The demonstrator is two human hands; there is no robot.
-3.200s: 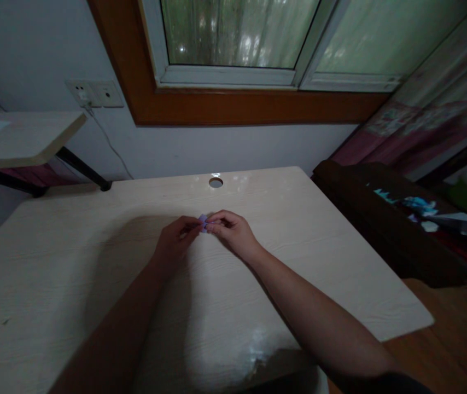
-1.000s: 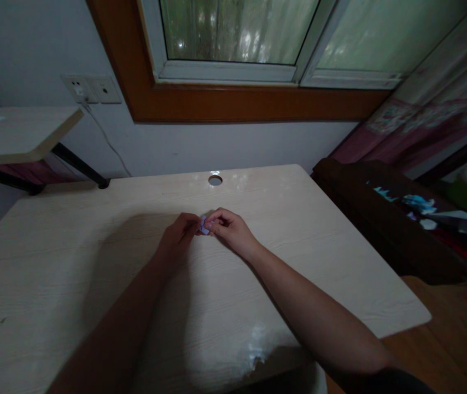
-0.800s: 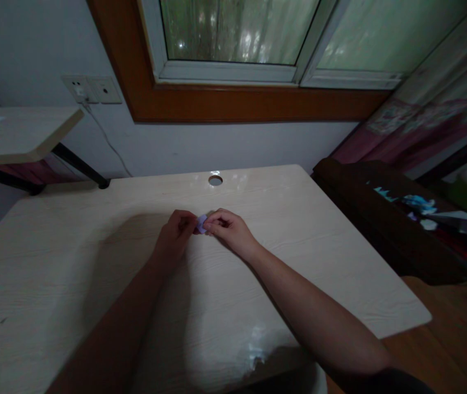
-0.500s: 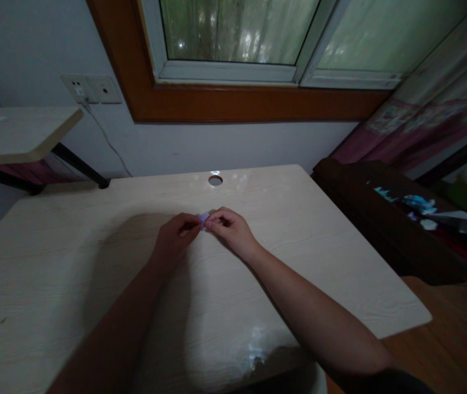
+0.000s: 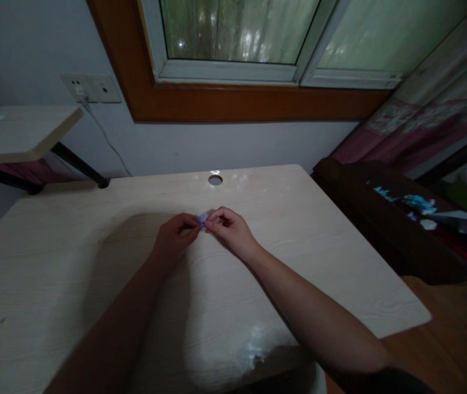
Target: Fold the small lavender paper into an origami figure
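A small light-purple piece, thin and paper-like (image 5: 203, 218), sits between my two hands over the desk. My left hand (image 5: 175, 235) pinches its left side between thumb and forefinger. From the right, my right hand (image 5: 232, 229) grips the other side with thumb and fingertips. The fingers cover much of the piece, so its full shape is hidden. Both hands are low over the pale wood-grain desk top (image 5: 233, 306), a little in front of its round cable hole (image 5: 215, 180).
At the left rear a raised shelf (image 5: 24, 134) stands on black legs (image 5: 80, 164). A white cord (image 5: 108, 141) runs from the wall socket (image 5: 78, 88) behind the desk. Dark furniture (image 5: 352, 197) with several items on it stands beyond the desk's right edge. A window (image 5: 233, 71) is ahead.
Slightly more of the purple piece shows between the fingers, and my left fingertips have shifted a little to the left. Both hands keep their hold on it.
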